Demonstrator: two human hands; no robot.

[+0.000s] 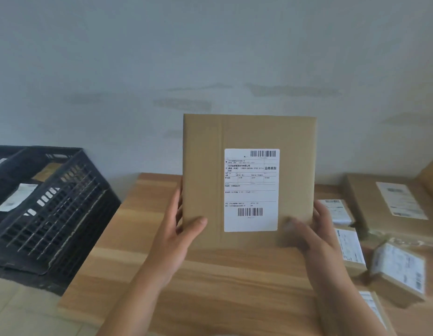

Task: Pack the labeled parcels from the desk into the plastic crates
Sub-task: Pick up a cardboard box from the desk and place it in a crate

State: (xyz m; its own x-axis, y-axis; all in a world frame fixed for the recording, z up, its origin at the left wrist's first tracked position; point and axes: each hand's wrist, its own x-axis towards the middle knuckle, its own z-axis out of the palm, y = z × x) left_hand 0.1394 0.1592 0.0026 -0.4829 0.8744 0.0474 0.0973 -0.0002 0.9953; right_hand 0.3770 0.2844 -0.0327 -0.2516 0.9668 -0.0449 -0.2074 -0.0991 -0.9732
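Note:
A flat brown cardboard parcel with a white shipping label stands upright above the wooden desk, its labelled face turned toward me. My left hand grips its lower left edge, thumb on the front face. My right hand grips the lower right edge, its thumb blurred across the front. A black plastic crate stands to the left of the desk, with labelled parcels inside it.
Several more labelled cardboard parcels lie on the right side of the desk: a large flat one at the back and smaller boxes nearer me. A pale wall rises behind the desk. Light floor shows at bottom left.

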